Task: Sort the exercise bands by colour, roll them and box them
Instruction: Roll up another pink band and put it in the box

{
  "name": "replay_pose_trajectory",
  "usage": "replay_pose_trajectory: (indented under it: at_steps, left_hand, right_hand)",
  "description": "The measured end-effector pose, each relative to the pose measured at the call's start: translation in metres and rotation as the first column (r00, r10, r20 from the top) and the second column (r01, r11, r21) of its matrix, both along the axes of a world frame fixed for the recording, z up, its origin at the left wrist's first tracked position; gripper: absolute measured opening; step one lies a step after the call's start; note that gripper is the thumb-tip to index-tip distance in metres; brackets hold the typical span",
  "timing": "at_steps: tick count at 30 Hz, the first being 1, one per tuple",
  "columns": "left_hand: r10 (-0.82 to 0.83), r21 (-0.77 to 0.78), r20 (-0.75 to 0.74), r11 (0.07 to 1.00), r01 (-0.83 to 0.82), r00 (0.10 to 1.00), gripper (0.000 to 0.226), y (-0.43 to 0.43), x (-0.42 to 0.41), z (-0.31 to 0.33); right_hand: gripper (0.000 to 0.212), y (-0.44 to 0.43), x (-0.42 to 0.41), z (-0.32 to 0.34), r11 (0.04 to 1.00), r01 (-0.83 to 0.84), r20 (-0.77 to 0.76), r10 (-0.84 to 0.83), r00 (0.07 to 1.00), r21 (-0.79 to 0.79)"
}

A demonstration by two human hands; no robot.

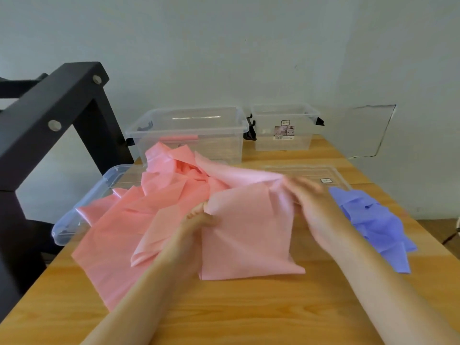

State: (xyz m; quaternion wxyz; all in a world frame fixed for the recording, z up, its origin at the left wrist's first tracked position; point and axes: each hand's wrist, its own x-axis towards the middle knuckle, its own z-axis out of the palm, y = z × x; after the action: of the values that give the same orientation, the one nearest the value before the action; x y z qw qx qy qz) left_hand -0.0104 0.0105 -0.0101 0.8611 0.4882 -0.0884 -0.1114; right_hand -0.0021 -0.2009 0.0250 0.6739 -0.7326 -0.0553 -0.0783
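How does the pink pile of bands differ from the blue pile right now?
The pink pile is larger and sprawls across the middle of the table. The blue pile is smaller and sits off to the right. The left hand grips a pink band, while no hand is on the blue pile. Both are loose, crumpled and unrolled.

Heap of pink bands (149, 220): plain salmon, no print, paler where one layer lifts. Heap of blue bands (373, 220): plain periwinkle. The bench (249, 307): honey-tan, streaked wood grain. The left box (219, 145) and right box (298, 143): clear, colourless, with black latches (250, 131). One pink roll (178, 138) shows in the left box. The frame (49, 105): matt black, with silver bolts (54, 125). The wall (224, 46): pale grey-green.
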Motion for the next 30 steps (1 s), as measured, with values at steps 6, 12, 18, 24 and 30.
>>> replay_pose_trajectory:
  at_steps: [6, 12, 18, 24, 30]
  left_hand:
    - [-0.246, -0.069, -0.151, 0.969, 0.238, 0.957, 0.076, 0.004, 0.002, -0.004]
    - [-0.551, -0.210, -0.277, 0.834, 0.510, 0.787, 0.101, -0.004, 0.002, -0.006]
    - [-0.490, -0.163, -0.267, 0.872, 0.462, 0.830, 0.102, -0.013, 0.001, -0.001]
    - [-0.233, -0.236, -0.172, 0.953, 0.189, 0.957, 0.072, -0.015, 0.012, 0.008]
    - [0.091, -0.164, -0.154, 0.980, -0.116, 0.984, 0.036, 0.003, 0.014, 0.020]
  right_hand:
    - [0.042, -0.019, -0.002, 0.014, 0.785, 0.027, -0.200, 0.124, 0.972, 0.619]
    - [0.034, -0.005, -0.010, 0.004, 0.760, -0.049, -0.368, 0.369, 0.854, 0.648]
    - [0.066, 0.023, -0.011, -0.016, 0.818, -0.092, -0.468, 0.413, 0.781, 0.568]
    - [0.041, 0.021, -0.003, -0.006, 0.805, -0.130, -0.437, 0.441, 0.784, 0.579]
    - [0.030, 0.012, -0.005, -0.008, 0.941, -0.024, -0.383, 0.161, 0.909, 0.338]
